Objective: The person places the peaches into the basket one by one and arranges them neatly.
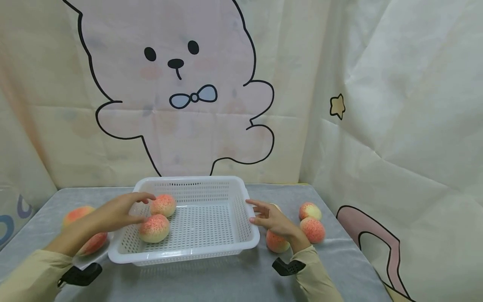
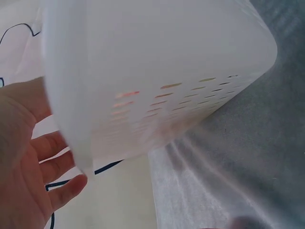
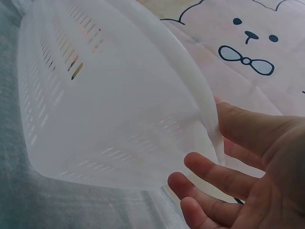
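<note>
White basket (image 1: 205, 224) has room beside two peaches (image 1: 154, 230); left hand (image 1: 118, 212) and right hand (image 1: 273, 218) sit relaxed at side edges (image 1: 254, 237).

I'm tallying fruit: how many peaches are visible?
8 peaches: two in the basket, two left of it, four right of it, one mostly behind the right hand. More may be hidden.

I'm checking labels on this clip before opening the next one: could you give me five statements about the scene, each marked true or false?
1. Two peaches lie in the white basket. True.
2. They sit at its right end in the head view. False: they are at its left end.
3. The right hand is at the basket's right rim. True.
4. No fruit lies outside. False: loose peaches lie on both sides.
5. The work surface is bright red. False: the table is grey.
</note>
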### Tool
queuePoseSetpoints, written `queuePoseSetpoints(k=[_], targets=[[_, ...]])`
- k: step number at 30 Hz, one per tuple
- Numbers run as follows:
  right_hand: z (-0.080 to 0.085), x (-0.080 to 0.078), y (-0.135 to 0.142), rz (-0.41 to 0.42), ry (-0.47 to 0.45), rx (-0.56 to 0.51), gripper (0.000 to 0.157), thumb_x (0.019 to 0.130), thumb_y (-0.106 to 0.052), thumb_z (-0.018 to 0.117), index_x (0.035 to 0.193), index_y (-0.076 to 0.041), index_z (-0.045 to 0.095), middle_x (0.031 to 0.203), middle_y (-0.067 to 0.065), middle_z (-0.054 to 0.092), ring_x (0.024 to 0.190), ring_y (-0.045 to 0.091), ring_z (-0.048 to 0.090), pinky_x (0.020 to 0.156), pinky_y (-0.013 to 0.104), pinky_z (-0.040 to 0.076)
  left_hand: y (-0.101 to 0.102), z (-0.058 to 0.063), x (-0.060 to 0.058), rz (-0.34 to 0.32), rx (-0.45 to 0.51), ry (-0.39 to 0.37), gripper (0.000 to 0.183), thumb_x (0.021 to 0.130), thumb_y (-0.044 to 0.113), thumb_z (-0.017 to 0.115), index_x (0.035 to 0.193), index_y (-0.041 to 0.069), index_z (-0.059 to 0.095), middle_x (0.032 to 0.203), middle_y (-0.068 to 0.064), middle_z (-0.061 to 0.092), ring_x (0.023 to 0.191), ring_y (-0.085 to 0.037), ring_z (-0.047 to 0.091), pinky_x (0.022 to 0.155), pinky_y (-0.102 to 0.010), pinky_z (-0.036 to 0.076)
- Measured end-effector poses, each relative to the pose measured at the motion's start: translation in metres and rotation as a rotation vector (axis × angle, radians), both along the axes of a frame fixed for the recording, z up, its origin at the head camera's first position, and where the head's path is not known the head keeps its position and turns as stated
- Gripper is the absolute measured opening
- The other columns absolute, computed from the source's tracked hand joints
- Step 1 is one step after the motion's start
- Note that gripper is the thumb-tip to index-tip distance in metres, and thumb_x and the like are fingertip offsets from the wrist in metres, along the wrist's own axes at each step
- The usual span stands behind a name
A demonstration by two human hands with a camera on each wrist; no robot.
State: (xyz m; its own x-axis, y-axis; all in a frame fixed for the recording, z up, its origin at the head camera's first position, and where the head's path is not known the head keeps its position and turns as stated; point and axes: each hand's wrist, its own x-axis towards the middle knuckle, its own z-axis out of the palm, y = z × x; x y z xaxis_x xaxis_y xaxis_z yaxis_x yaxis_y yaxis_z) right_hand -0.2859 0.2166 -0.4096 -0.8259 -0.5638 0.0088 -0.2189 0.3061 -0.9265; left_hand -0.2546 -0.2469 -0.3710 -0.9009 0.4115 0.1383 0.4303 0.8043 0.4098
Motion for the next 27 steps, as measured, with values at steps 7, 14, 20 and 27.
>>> queuePoseSetpoints(k=[7,14,20,27], targets=[[-0.001,0.0,0.0,-0.01,-0.019,-0.006,0.066,0.098,-0.019,0.067,0.157,-0.01,0.038,0.142,0.023,0.058,0.12,0.027,0.064,0.102,0.04,0.054,-0.007,0.004,0.003,0.016,0.061,-0.009,0.059,0.087,0.038,0.079,0.136,0.012,0.059,0.125,-0.019,0.068,0.116,-0.043,0.062,0.088,-0.067,0.051],[-0.001,-0.001,-0.001,-0.007,-0.029,-0.007,0.066,0.099,-0.02,0.067,0.157,-0.01,0.037,0.143,0.022,0.057,0.123,0.026,0.062,0.103,0.041,0.053,-0.017,0.006,0.007,0.039,0.103,0.008,0.055,0.092,0.039,0.074,0.137,0.011,0.058,0.126,-0.019,0.068,0.118,-0.042,0.06,0.091,-0.067,0.049],[-0.002,-0.002,-0.001,-0.005,-0.023,-0.004,0.067,0.098,-0.02,0.067,0.157,-0.01,0.037,0.143,0.022,0.058,0.122,0.026,0.063,0.103,0.04,0.053,-0.028,0.005,0.009,0.06,0.129,0.024,0.051,0.095,0.033,0.07,0.138,0.007,0.057,0.125,-0.02,0.068,0.116,-0.042,0.061,0.093,-0.066,0.049],[-0.001,0.0,0.0,-0.014,-0.009,0.016,0.067,0.098,-0.02,0.067,0.157,-0.008,0.037,0.14,0.023,0.059,0.118,0.024,0.064,0.1,0.039,0.054,-0.041,0.001,0.013,0.08,0.153,0.029,0.051,0.097,0.029,0.069,0.14,0.005,0.055,0.132,-0.023,0.064,0.116,-0.043,0.061,0.092,-0.067,0.049]])
